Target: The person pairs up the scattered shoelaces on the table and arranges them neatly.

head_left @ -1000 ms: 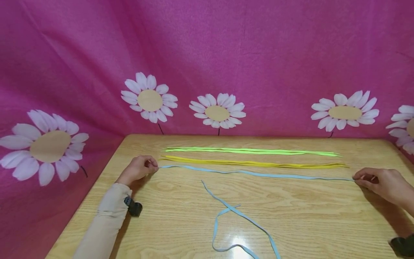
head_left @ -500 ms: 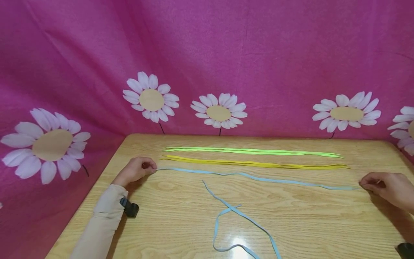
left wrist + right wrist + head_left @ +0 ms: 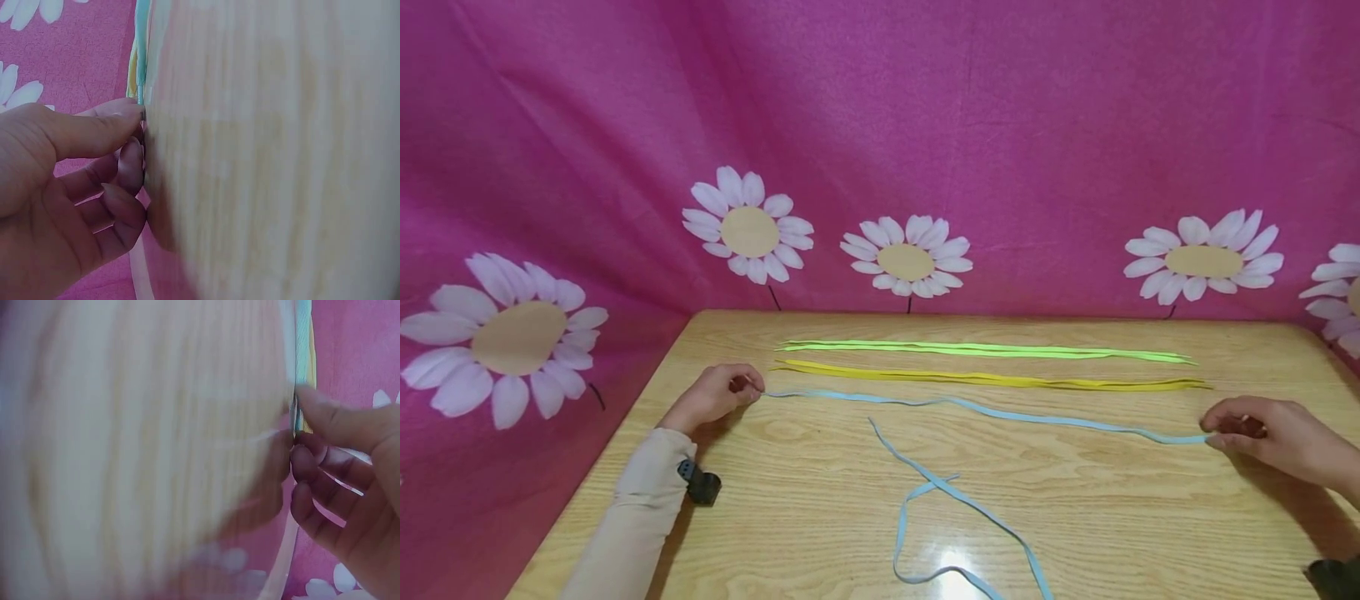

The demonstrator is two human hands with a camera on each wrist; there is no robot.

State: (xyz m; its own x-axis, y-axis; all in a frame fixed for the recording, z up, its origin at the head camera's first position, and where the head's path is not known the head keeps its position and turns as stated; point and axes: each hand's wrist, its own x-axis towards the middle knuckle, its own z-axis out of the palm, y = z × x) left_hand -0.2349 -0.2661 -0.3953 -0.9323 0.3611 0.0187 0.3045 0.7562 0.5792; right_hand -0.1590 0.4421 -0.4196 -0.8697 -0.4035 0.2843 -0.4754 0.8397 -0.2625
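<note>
A light blue shoelace (image 3: 1000,411) stretches across the wooden table (image 3: 1112,517), sagging slightly towards the right. At its left end, my left hand (image 3: 718,396) pinches the tip between thumb and finger; the left wrist view shows the thin lace end (image 3: 140,90) running into that pinch. Over at the right end, my right hand (image 3: 1273,433) holds the other tip with curled fingers, the thumb on the lace. A second blue shoelace (image 3: 977,504) lies loosely crossed in front, its lower part cut off by the frame.
Behind the held lace, yellow shoelaces (image 3: 970,378) and neon green shoelaces (image 3: 985,348) lie straight in parallel bundles. A pink cloth (image 3: 1037,125) printed with daisies hangs at the table's back and left. Black wrist cameras (image 3: 700,483) sit on both wrists.
My right hand moved a little outward and nearer, then back inward along the lace's end. The lace's right part now lies nearer the front. My left hand shifted slightly left.
</note>
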